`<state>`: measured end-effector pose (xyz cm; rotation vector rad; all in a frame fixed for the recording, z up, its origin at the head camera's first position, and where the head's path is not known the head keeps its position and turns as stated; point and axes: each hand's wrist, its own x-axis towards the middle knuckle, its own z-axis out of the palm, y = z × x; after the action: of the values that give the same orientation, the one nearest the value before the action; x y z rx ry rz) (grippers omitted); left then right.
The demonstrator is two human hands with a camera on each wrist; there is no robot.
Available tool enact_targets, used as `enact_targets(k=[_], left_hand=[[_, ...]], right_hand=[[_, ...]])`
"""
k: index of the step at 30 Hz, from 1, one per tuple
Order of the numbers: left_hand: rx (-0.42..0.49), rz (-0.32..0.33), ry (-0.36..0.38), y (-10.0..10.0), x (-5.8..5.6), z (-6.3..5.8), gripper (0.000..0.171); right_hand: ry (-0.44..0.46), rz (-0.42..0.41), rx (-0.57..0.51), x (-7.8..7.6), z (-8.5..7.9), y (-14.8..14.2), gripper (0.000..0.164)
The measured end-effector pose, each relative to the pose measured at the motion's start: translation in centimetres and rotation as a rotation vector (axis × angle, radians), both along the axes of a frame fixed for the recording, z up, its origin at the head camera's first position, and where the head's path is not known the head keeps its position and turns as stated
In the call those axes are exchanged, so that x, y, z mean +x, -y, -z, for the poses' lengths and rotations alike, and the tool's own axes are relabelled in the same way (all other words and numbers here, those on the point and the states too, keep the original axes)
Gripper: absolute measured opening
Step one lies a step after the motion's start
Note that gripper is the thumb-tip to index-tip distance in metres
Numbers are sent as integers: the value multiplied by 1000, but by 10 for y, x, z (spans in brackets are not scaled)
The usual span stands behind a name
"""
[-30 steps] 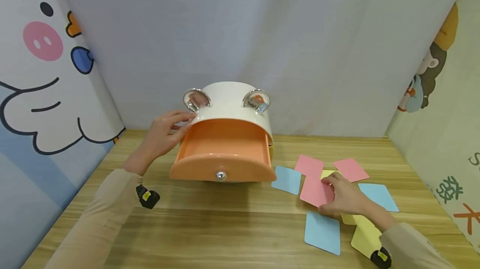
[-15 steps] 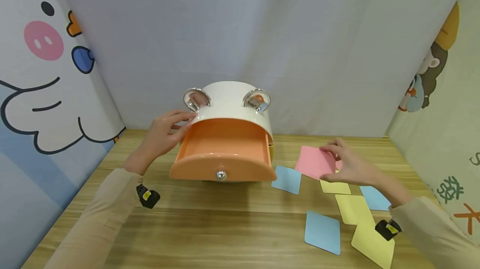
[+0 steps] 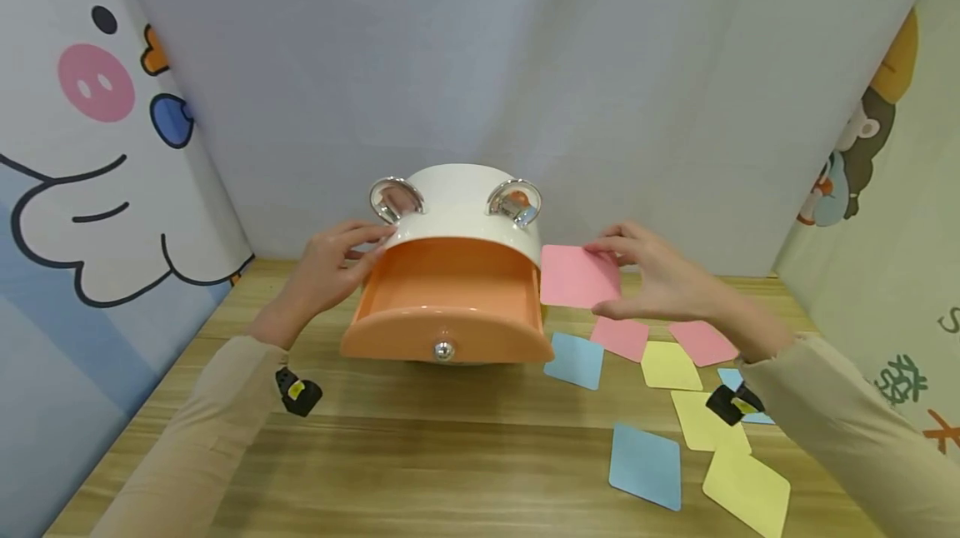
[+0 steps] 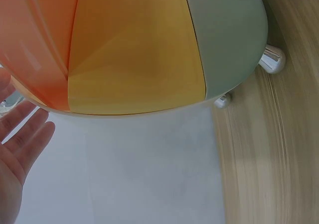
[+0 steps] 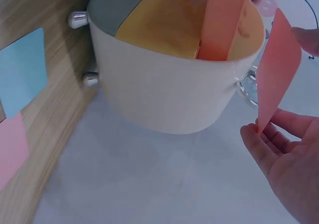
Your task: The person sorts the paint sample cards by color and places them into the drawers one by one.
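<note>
My right hand (image 3: 652, 276) holds a pink square paper (image 3: 577, 276) by its edge, raised beside the box's right side. In the right wrist view thumb and fingers pinch opposite ends of the pink paper (image 5: 279, 69), which bows slightly. A rounded white box (image 3: 461, 201) with two shiny ear shapes on top has its top orange drawer (image 3: 446, 334) pulled out. My left hand (image 3: 326, 267) touches the box's upper left edge with fairly straight fingers. The left wrist view shows the yellow drawer front (image 4: 134, 50) and the green one (image 4: 229, 40) below the orange drawer.
On the wooden table (image 3: 337, 455) to the right lie blue papers (image 3: 645, 467), yellow papers (image 3: 746, 488) and pink papers (image 3: 703, 342), some overlapping. A grey cloth wall (image 3: 637, 88) stands behind, with printed panels on either side.
The right hand has lifted the pink paper off the group on the table and carried it up and left, next to the box. The left hand stays at the box edge.
</note>
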<state>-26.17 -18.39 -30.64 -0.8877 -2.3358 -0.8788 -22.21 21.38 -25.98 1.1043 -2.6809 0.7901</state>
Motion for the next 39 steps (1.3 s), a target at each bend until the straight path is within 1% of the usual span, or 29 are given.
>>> enact_targets(k=[7,11,16,20,34,39], left_hand=[[2,1,20,0,-1,1,26],[6,-2,18,0,0,0,26],[8,2,-1,-1,-1,1,26],[13,5,-7,-1,-2,1,25],[33,5,-25,-1,-2,4,24],[39,10,-23,0,-2,3,24]], right_hand=[[8,-49,-22,-1,-6,33,60],[6,-86,-45,0,-5,51,59],[-14,-105,-82,2,1,66,57],[-35,-124,-107,1,6,72,54],[-96,-120,-139,1,19,78,52],[-102,-119,-138,1,22,77,53]])
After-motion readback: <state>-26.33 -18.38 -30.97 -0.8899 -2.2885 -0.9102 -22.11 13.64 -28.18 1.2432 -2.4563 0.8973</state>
